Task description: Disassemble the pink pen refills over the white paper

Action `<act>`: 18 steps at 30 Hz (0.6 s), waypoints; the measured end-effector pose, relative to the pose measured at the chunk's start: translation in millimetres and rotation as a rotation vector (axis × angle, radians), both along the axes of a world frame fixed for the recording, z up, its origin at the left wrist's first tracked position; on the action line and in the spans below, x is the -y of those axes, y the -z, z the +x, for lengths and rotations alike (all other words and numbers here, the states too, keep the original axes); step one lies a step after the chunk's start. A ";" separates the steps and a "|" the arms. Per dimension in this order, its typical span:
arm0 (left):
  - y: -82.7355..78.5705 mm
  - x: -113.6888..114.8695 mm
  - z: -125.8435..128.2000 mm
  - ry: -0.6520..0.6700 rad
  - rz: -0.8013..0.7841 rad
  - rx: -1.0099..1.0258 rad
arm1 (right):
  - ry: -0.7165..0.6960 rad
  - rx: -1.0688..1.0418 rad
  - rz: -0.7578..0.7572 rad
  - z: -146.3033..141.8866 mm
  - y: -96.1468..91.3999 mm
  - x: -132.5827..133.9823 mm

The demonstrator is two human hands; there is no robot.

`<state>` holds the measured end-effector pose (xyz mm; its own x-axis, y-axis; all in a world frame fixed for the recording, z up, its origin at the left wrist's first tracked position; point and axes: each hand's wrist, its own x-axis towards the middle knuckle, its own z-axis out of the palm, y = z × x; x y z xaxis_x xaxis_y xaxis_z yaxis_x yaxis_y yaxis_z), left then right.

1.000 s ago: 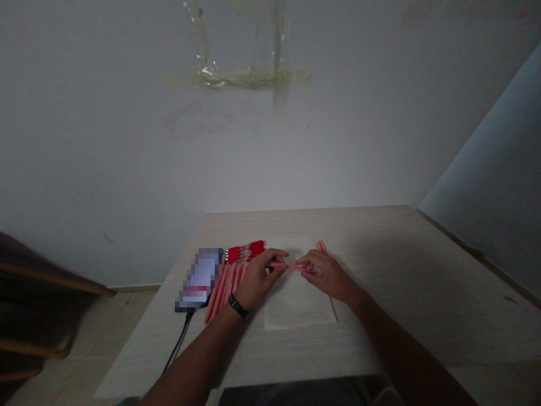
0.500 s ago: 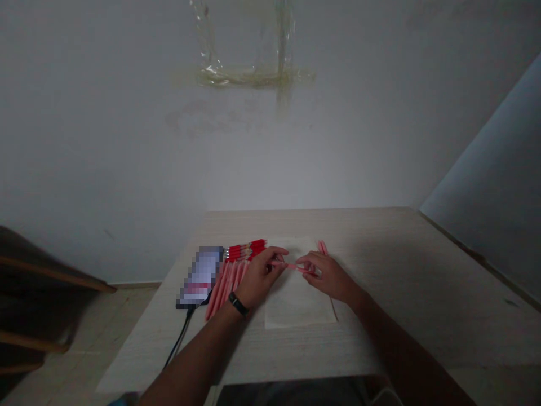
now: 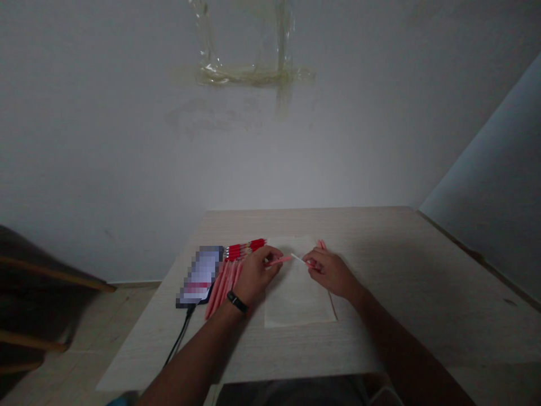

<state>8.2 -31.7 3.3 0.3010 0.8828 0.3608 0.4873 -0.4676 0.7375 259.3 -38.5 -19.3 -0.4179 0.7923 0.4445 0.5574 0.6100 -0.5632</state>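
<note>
My left hand pinches a slim pink tube, and a black band circles that wrist. My right hand holds a thin white rod with a pink end in its fingers. The rod's tip points at the tube, a small gap apart. Both hands hover above a pale sheet of paper. Close to my left hand lie several pink tubes side by side, with several red-and-silver pen parts above them. More pink pieces lie behind my right hand.
A phone with a pixelated screen lies at the left on the light wood table, its black cable running over the front edge. A dark wooden chair stands at the left, and walls close the table's far and right sides.
My hands have drawn apart. The pink tube and white rod, joined a moment ago, now show a gap between them.
</note>
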 end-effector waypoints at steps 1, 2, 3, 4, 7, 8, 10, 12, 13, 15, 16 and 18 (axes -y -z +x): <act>0.9 -0.3 -0.4 -0.004 0.000 -0.005 | 0.007 -0.009 -0.004 -0.1 0.3 -0.3; 1.8 -0.5 -0.7 -0.004 0.000 -0.009 | 0.011 -0.015 -0.003 -0.3 0.6 -0.7; 2.9 -0.8 -0.9 -0.004 0.000 -0.011 | 0.015 -0.020 0.002 -0.5 1.0 -1.1; 3.8 -0.9 -0.9 -0.003 -0.003 -0.014 | 0.019 -0.025 0.010 -0.6 1.3 -1.5; 6.0 -1.4 -0.3 -0.005 -0.029 -0.033 | 0.035 -0.042 0.024 -1.2 1.5 -2.1; 6.5 -1.4 0.1 -0.007 -0.042 -0.044 | 0.043 -0.049 0.022 -1.4 1.3 -2.0; 7.1 -1.5 0.9 -0.016 -0.070 -0.059 | 0.058 -0.056 0.018 -1.9 0.5 -1.4; 7.5 -1.4 1.7 -0.026 -0.093 -0.057 | 0.072 -0.055 0.017 -2.5 -0.4 -0.8; 7.7 -1.3 2.1 -0.030 -0.104 -0.049 | 0.076 -0.052 0.019 -2.8 -0.8 -0.5; 7.9 -1.2 2.6 -0.034 -0.133 -0.018 | 0.078 -0.044 0.024 -3.1 -1.2 -0.3; 8.0 -1.2 2.7 -0.029 -0.153 0.002 | 0.076 -0.042 0.027 -3.1 -1.3 -0.4; 8.5 -1.6 2.8 -0.017 -0.196 0.041 | 0.068 -0.037 0.030 -2.9 -1.3 -0.6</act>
